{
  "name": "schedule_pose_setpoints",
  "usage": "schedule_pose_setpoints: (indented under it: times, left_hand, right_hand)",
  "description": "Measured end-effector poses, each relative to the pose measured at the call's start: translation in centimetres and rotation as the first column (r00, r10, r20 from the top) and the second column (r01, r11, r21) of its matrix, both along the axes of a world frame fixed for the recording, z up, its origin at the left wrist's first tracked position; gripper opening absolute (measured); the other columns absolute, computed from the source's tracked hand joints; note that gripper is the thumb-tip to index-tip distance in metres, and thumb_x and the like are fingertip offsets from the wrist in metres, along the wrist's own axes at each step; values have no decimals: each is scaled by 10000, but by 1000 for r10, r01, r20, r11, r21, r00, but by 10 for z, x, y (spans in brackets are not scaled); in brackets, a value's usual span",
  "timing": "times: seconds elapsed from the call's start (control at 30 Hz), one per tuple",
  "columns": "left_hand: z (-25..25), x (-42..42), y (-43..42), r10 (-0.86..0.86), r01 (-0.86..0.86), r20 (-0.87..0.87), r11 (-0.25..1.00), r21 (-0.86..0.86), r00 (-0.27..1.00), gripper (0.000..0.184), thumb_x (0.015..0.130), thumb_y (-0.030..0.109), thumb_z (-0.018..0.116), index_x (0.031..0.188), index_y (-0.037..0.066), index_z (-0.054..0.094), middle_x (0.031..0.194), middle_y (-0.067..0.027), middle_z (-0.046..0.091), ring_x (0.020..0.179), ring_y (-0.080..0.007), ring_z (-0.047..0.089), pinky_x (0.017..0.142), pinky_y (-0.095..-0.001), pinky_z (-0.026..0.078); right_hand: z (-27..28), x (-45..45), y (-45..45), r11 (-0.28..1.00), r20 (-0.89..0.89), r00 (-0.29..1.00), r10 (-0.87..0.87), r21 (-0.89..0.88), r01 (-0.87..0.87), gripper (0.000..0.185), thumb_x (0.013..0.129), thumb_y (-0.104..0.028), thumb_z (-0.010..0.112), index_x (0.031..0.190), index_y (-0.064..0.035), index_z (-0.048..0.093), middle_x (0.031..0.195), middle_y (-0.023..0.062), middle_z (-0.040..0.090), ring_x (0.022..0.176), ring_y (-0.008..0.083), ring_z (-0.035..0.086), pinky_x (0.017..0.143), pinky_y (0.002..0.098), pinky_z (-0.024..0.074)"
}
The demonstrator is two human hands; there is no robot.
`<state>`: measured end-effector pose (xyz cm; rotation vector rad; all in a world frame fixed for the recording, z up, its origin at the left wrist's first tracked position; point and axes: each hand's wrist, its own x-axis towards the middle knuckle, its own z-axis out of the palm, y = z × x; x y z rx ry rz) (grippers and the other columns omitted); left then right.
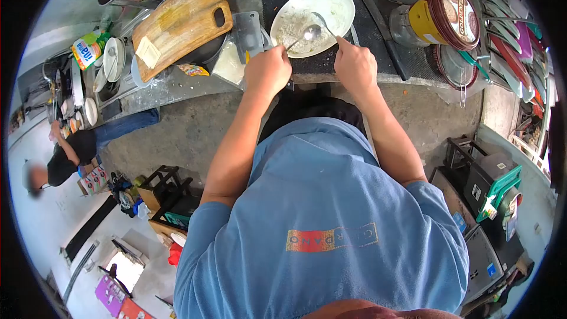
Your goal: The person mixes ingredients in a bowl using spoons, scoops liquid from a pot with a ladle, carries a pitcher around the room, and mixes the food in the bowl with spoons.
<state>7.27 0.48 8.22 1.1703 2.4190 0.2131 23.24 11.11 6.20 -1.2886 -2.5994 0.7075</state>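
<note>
A white oval plate (339, 1) lies on the dark counter in front of me, with a pale, crumbly mixture (292, 26) over its left and lower part. My left hand (269, 71) is closed around the handle of a metal spoon (312, 32), its bowl down in the mixture. On the other side, my right hand (356, 68) grips a slim metal utensil (319, 19), a spoon or fork, whose head rests over the plate close to the spoon. Fingers hide most of both handles.
Right of the plate lies a black-handled knife (384, 32), near a yellow tub with a brown lid (446, 15). A cleaver (248, 35) and a wooden cutting board (183, 26) are at left. Another person (74, 153) stands at the far left.
</note>
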Motion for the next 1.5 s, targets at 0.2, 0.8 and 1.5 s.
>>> schedule_pose_setpoints:
  times: [0.2, 0.8, 1.5]
  left_hand:
    - [-4, 5, 0, 32, -30, -30, 997, 65, 999, 218, 872, 219, 486, 871, 83, 657, 776, -188, 667, 752, -386, 649, 685, -472, 511]
    - [-13, -11, 6, -1, 9, -99, 997, 81, 995, 205, 858, 214, 503, 836, 85, 660, 755, -203, 651, 749, -392, 638, 690, -485, 500]
    - [22, -38, 16, -157, 137, -176, 983, -121, 972, 140, 725, 135, 601, 768, 46, 701, 786, -179, 678, 799, -336, 669, 705, -409, 525]
  right_hand:
    - [-7, -1, -4, 999, 6, 999, -41, 30, 41, 228, 830, -115, 521, 1010, -56, 648, 750, 209, 650, 708, 380, 650, 653, 460, 525]
    - [2, -8, -9, 998, 64, 997, -43, 58, 39, 196, 825, -82, 479, 948, -38, 625, 756, 215, 651, 719, 391, 653, 652, 466, 529]
    - [0, 3, 49, 963, -75, 962, 261, 90, -254, 255, 821, -121, 534, 1009, -122, 705, 783, 171, 664, 713, 338, 649, 669, 425, 529]
